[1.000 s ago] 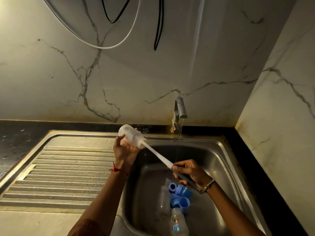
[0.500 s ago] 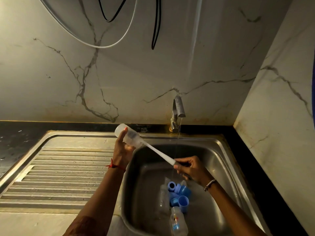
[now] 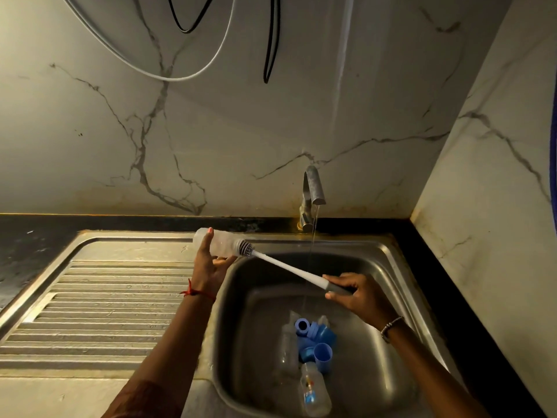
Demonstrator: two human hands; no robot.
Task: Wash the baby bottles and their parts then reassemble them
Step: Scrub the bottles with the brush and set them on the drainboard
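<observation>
My left hand grips a clear baby bottle lying sideways above the sink's left rim, its mouth pointing right. My right hand holds the grey handle of a long white bottle brush. The brush's grey bristle head sits at the bottle's mouth, mostly outside it. In the steel sink basin lie another clear bottle, a second clear bottle and several blue caps and rings.
The tap at the back runs a thin stream into the basin. A ribbed steel drainboard lies to the left. Dark counter borders the sink, with marble walls behind and at right. Cables hang on the wall above.
My right hand has pulled the brush out to the right, so its bristle head has come out to the bottle's mouth. The left hand and bottle have barely moved.
</observation>
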